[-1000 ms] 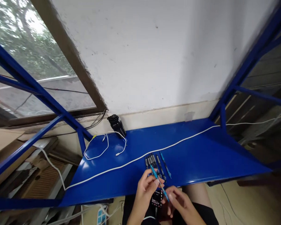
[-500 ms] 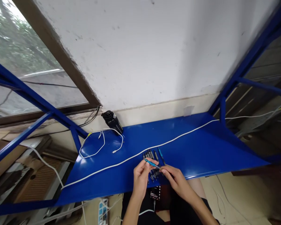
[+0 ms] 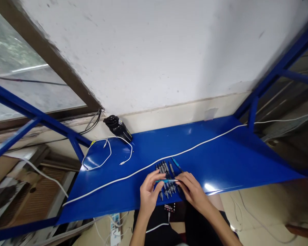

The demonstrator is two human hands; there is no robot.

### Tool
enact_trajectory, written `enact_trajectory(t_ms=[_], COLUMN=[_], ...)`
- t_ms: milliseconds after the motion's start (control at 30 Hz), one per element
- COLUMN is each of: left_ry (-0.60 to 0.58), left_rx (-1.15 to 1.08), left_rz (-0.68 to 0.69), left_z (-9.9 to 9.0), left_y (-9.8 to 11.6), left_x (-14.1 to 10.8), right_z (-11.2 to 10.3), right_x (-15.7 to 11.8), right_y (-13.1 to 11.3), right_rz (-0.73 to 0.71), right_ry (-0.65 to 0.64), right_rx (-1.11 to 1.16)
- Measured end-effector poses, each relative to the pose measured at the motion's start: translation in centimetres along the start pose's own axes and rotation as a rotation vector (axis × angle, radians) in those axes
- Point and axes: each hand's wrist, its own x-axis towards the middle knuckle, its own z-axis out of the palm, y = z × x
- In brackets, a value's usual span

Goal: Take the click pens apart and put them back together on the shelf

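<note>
Between my two hands, above the blue tabletop, a blue pen [image 3: 166,180] is held nearly level. My left hand [image 3: 149,191] is closed on its blue end, thumb below and fingers above. The fingers of my right hand [image 3: 191,189] pinch the other end, hiding its tip. Beneath and behind the hands lie several grey-and-black pens [image 3: 165,167] side by side, partly covered by my fingers. A second blue pen [image 3: 176,163] rests at the right of that row, its near end hidden by my right hand.
A long white cable [image 3: 133,175] crosses the blue table [image 3: 215,153]. At the back left, a black bottle [image 3: 118,129] stands against the wall beside a looped white charging cable [image 3: 110,153]. Blue metal frames [image 3: 253,111] rise at both ends. A small black device [image 3: 169,207] sits below the front edge.
The held pen has turned from slanting to nearly level. My left hand has shifted slightly left and its fingers have moved along the pen. The camera view has shifted a little.
</note>
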Motion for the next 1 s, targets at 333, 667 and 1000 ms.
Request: enact_trajectory(t_ms=[333,667,1000], left_ry=[0.049,-0.076,-0.011], left_rx=[0.104,0.102,0.161], left_rz=[-0.018,0.033,0.004], left_z=[0.4,0.0,0.5], left_y=[-1.1,-0.2,-0.1], left_x=[0.1,-0.1,0.4], right_z=[1.1,0.4,1.2], right_x=[-1.0,-0.4,-1.2], right_y=[0.7,-0.1,0.7], right_rz=[0.016,-0.015,-0.007], right_ry=[-0.009,-0.006,0.000], right_rx=[-0.105,-0.155,-0.138])
